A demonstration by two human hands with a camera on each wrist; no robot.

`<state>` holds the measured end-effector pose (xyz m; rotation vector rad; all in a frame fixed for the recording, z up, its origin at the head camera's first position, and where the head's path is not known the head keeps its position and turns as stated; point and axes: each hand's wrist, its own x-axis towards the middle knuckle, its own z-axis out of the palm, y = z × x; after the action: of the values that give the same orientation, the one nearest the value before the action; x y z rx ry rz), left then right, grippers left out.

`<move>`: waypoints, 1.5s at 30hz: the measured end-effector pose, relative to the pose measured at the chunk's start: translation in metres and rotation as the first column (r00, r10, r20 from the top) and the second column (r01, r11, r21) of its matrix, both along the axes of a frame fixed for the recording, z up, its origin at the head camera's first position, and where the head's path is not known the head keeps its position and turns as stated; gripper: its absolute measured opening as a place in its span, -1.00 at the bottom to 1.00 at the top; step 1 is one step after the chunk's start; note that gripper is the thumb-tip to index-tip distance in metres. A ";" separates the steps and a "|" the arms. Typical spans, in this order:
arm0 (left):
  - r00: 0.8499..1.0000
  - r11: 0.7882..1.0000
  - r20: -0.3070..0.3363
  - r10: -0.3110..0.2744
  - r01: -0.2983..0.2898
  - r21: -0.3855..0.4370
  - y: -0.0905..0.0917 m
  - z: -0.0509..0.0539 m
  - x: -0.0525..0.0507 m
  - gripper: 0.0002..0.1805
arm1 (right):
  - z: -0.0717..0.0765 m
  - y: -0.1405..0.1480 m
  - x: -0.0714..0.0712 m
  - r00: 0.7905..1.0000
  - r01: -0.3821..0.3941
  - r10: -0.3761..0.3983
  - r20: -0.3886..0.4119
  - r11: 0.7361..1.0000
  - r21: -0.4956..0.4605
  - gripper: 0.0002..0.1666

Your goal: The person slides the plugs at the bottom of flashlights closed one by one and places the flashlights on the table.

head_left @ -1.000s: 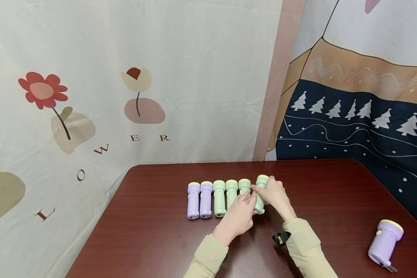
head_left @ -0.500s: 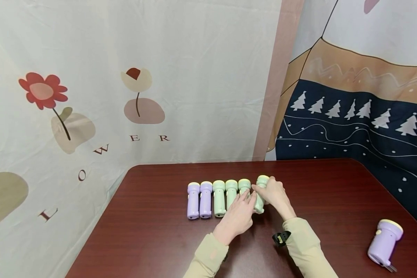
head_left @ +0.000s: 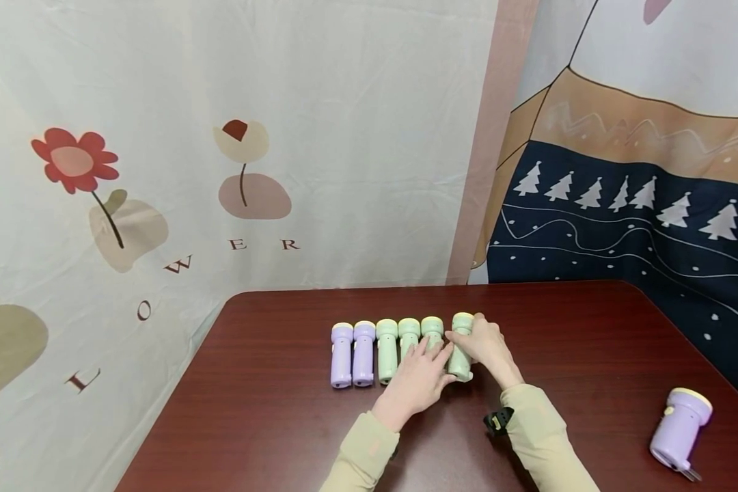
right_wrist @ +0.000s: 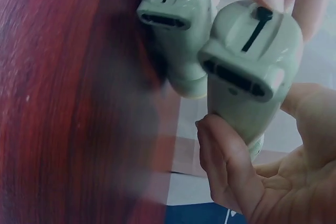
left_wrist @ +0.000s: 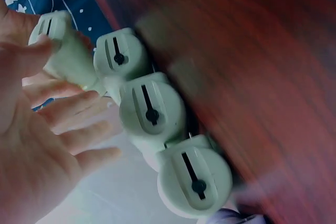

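My right hand (head_left: pixel 490 348) grips the rightmost green flashlight (head_left: pixel 460 369), thumb on one side and fingers on the other. In the right wrist view that flashlight (right_wrist: pixel 247 103) shows its slotted end towards the camera, slightly apart from its green neighbour (right_wrist: pixel 181 40). My left hand (head_left: pixel 413 383) is spread low over the other green flashlights, partly hiding them; its thumb touches the near end of the gripped one. Fairly straight fingers of the left hand (left_wrist: pixel 42 150) show in the left wrist view, beside green flashlights (left_wrist: pixel 152 108). Left of these lie two purple flashlights, one outermost (head_left: pixel 341 355), one inner (head_left: pixel 363 352).
Another purple flashlight (head_left: pixel 680 430), its prongs sticking out at the near end, lies apart at the right side of the dark red table (head_left: pixel 252 410). Behind the table hang a pale flower-print cloth (head_left: pixel 357 137) and a navy cloth with trees (head_left: pixel 590 232).
The rightmost green flashlight has turned from a slant to nearly parallel with the row, still in my right hand. My left hand has shifted slightly left.
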<state>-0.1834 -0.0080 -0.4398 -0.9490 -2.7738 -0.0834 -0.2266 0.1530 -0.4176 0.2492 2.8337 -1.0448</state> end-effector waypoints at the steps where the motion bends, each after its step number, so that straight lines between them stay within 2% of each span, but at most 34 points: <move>1: 1.000 1.000 0.023 0.020 -0.020 0.003 -0.001 0.000 0.000 -0.40 | -0.001 0.000 -0.001 1.000 -0.002 0.002 0.004 1.000 0.002 -0.11; 7: 0.981 0.991 0.143 0.132 -0.127 -0.043 -0.005 -0.002 0.004 -0.30 | -0.007 0.000 -0.006 1.000 -0.024 0.023 0.020 1.000 0.011 -0.04; 11: 0.978 0.986 0.140 0.156 -0.147 -0.075 -0.006 -0.005 0.006 -0.31 | -0.011 -0.001 -0.010 0.999 -0.037 0.036 0.029 0.999 0.027 -0.06; 15: 0.978 0.983 0.126 0.166 -0.155 -0.094 -0.005 -0.005 0.007 -0.32 | -0.014 -0.002 -0.013 0.998 -0.039 0.038 0.041 0.999 0.031 -0.04; 24: 0.976 0.983 0.138 0.167 -0.154 -0.098 -0.005 -0.008 0.004 -0.32 | -0.021 -0.005 -0.019 0.996 -0.051 0.048 0.071 0.998 0.042 0.00; 45: 0.974 0.980 0.144 0.177 -0.161 -0.116 -0.005 -0.008 0.002 -0.32 | -0.020 -0.002 -0.018 0.996 -0.085 0.082 0.044 0.994 0.073 -0.18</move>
<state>-0.1811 -0.0134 -0.4479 -0.7529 -3.0155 0.0157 -0.2450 0.1514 -0.4376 0.1550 2.8228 -0.9076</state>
